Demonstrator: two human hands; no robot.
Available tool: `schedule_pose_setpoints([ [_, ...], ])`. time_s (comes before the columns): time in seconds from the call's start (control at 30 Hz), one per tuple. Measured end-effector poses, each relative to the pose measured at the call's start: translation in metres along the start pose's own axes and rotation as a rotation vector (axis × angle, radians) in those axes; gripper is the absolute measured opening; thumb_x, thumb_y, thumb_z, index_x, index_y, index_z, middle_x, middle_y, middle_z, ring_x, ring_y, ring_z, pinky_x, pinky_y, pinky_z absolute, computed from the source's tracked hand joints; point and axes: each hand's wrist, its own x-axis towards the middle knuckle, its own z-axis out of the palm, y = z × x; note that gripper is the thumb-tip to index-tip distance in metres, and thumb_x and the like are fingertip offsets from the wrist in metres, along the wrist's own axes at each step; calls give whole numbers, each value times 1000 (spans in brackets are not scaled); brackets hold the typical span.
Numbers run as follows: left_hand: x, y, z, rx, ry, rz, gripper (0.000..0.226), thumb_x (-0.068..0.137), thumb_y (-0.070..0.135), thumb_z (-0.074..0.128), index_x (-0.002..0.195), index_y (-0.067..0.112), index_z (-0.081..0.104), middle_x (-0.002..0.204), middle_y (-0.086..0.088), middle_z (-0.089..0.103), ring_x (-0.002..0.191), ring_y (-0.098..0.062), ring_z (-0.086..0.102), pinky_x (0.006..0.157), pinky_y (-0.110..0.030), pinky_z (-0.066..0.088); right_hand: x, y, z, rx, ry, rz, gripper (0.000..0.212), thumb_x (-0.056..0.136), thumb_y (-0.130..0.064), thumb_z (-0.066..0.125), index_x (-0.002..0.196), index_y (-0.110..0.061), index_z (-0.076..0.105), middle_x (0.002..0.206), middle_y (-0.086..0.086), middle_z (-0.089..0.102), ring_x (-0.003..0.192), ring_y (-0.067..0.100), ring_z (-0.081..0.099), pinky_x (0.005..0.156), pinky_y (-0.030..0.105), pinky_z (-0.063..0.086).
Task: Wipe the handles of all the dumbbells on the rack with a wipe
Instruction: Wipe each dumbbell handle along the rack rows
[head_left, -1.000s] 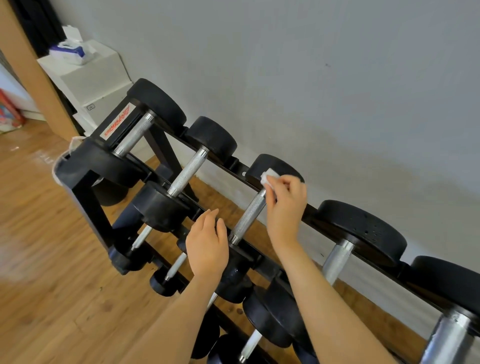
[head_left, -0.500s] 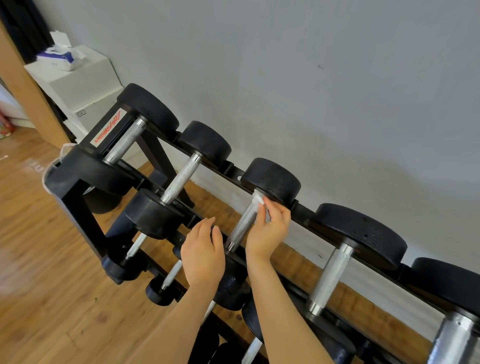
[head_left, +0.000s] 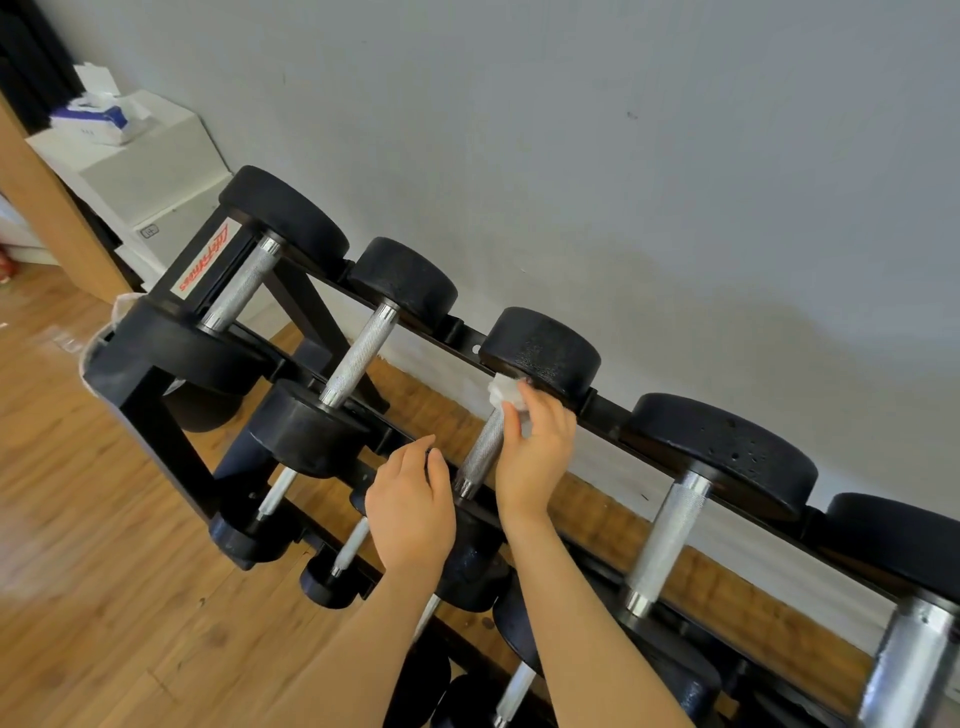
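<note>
Right hand (head_left: 535, 457) curled round third handle (head_left: 480, 452) on rack (head_left: 150, 395) top row, pinching wipe (head_left: 506, 391) against far end by weight head. Left hand (head_left: 410, 512) relaxed, resting on near head, holding nothing.

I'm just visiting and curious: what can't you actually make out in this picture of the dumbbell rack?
Head view only:
- Near end of the third dumbbell: hidden behind the left hand.
- Most of the wipe: covered by the right hand.
- Lower dumbbells: partly behind the arms, cut off by the bottom edge.
- Rightmost handle: cut off at the corner.
- Box print: too small.
</note>
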Motion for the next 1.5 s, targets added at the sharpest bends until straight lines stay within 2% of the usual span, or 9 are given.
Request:
schedule_pose_setpoints([
  [0.17,1,-2,1,-6,-18,-12,37,102,31,36,127,22,63,125,4,65,119,-15,54,100,-30,36,-7,2,7,-21,-18,-25,21,85,-8,69,105,-11,72,104,2,68,95,8,54,72,35,56],
  [0.33,-1,1,-1,-23,-26,-23,37,103,31,36,127,22,63,126,5,64,119,-15,53,102,-34,35,-12,5,5,-67,-124,-134,24,83,-9,72,106,-10,71,103,3,69,94,9,57,68,30,58],
  [0.57,-1,-4,-6,-50,-73,1,35,103,28,37,127,21,62,127,6,62,122,-13,51,104,-32,32,6,8,-3,-129,-81,-170,21,88,-15,66,108,-8,71,103,6,69,88,16,66,65,35,59],
  [0.67,-5,-6,-7,-19,-100,33,32,103,27,40,124,20,64,124,4,64,120,-14,52,102,-32,35,6,3,-3,-165,-125,-210,23,87,-11,67,110,-7,70,104,8,69,87,18,68,65,32,59],
  [0.8,-5,-6,-6,20,-110,48,31,102,30,43,118,21,67,117,4,67,116,-18,54,98,-36,40,20,2,-9,-248,-155,-261,22,89,-16,65,108,-7,71,98,7,73,85,18,71,67,15,49],
  [1.0,-5,-8,-4,23,-91,62,35,99,34,40,115,22,69,114,5,68,117,-17,55,98,-37,42,7,7,-14,-294,-190,-358,25,89,-22,59,101,-5,73,100,8,73,84,16,71,66,19,54],
  [1.23,-6,-12,0,15,-75,71,30,101,32,44,113,22,70,112,5,68,115,-18,56,96,-40,44,21,-1,-13,-350,-202,-314,18,85,-15,70,101,-7,74,95,6,74,78,16,71,63,13,47],
  [1.4,-6,-11,-1,8,-77,65,29,99,31,46,114,22,69,114,5,68,117,-17,55,98,-39,41,1,-1,-20,-367,-255,-379,22,79,-15,76,100,-8,74,97,5,74,79,14,72,66,13,47],
  [1.5,-6,-10,-2,10,-85,56,29,100,31,46,115,22,69,115,5,67,118,-17,54,99,-39,40,12,-5,-18,-360,-230,-333,20,80,-14,74,99,-7,74,94,6,74,79,16,72,64,15,47],
])
